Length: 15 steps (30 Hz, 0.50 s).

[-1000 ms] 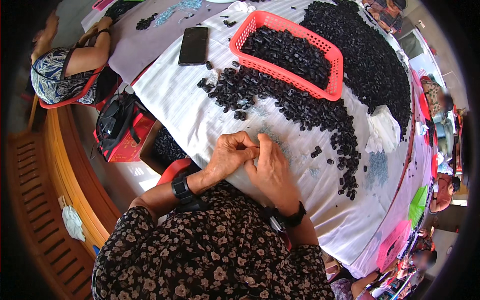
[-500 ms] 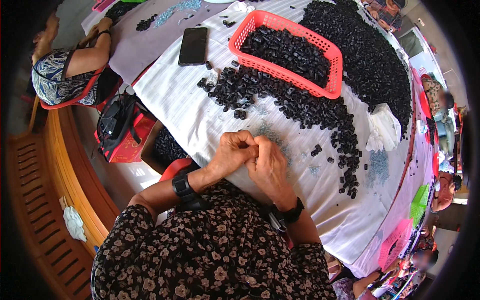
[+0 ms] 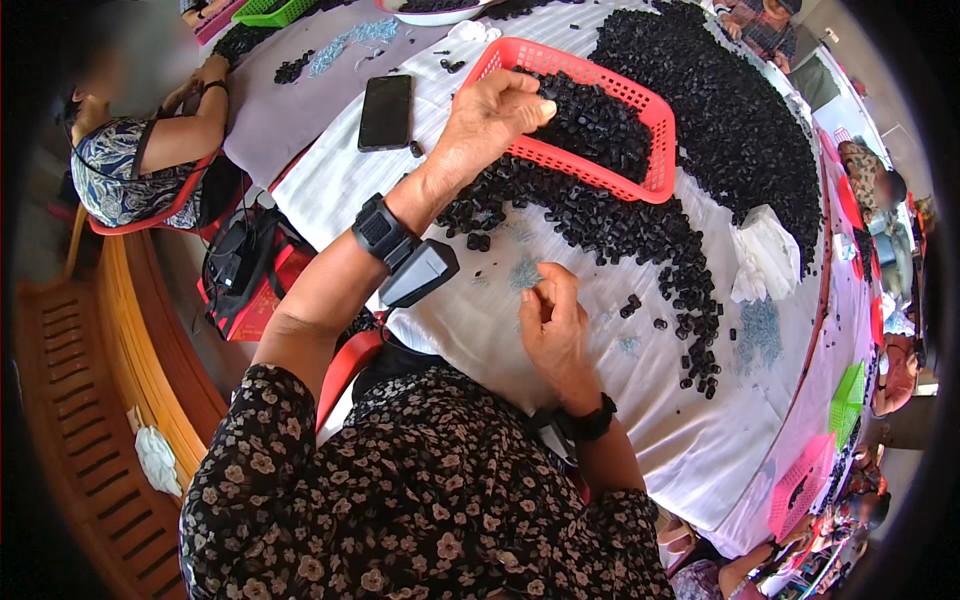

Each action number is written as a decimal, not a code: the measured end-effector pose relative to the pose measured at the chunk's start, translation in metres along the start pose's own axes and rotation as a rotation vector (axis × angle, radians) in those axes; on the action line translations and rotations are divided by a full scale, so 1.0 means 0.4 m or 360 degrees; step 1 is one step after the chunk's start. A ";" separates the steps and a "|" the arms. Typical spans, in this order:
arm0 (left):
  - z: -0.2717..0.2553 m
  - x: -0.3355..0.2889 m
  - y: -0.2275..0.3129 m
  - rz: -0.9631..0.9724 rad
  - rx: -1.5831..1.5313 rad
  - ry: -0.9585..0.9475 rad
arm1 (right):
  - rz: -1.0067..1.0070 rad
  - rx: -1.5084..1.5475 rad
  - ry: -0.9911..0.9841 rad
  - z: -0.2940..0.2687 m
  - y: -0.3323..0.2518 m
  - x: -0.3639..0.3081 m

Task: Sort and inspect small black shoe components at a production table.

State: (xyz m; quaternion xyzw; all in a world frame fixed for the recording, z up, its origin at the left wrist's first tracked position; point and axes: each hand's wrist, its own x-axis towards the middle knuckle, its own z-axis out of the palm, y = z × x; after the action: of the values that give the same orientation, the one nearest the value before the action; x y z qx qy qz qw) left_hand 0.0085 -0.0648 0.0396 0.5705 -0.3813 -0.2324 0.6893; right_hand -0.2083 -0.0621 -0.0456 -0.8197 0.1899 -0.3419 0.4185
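Observation:
My left hand (image 3: 492,118) is over the left part of a red plastic basket (image 3: 662,185) holding many small black cylindrical plastic parts (image 3: 590,120). Its fingers curl in toward the thumb, and whatever they may hold is hidden. Lower down, my right hand (image 3: 558,330) hovers close above the white cloth, with thumb and fingers bent near a small heap of thin silvery-blue pins (image 3: 523,273). Anything between its fingertips is too small to make out. More loose black parts (image 3: 610,220) lie in a band between my hands and the basket.
A black phone (image 3: 385,112) lies left of the basket. A large black heap (image 3: 720,110) spreads at the far right, with a crumpled white plastic bag (image 3: 767,255) and another pin pile (image 3: 757,335) nearer. A co-worker (image 3: 140,155) sits at the left; others sit along the right.
My hands were together at the table's near edge and have parted. The left has moved up and away to the basket; the right has shifted slightly right, its fingers now by the pins.

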 end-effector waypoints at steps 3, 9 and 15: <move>-0.010 0.007 -0.033 0.0348 0.0294 0.0052 | -0.0019 -0.0098 0.0046 -0.011 0.012 0.005; -0.085 -0.185 -0.037 0.0007 0.1027 0.0005 | -0.0212 -0.0236 0.0044 -0.027 0.023 0.020; -0.053 -0.345 -0.132 0.0561 0.1484 -0.0567 | -0.0107 -0.0301 0.0110 -0.019 0.038 0.026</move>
State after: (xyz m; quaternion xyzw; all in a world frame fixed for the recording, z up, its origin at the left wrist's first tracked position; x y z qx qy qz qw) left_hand -0.0514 0.0397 -0.0483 0.6954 -0.6455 -0.0120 0.3156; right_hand -0.2068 -0.0813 -0.0507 -0.8492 0.2080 -0.3642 0.3208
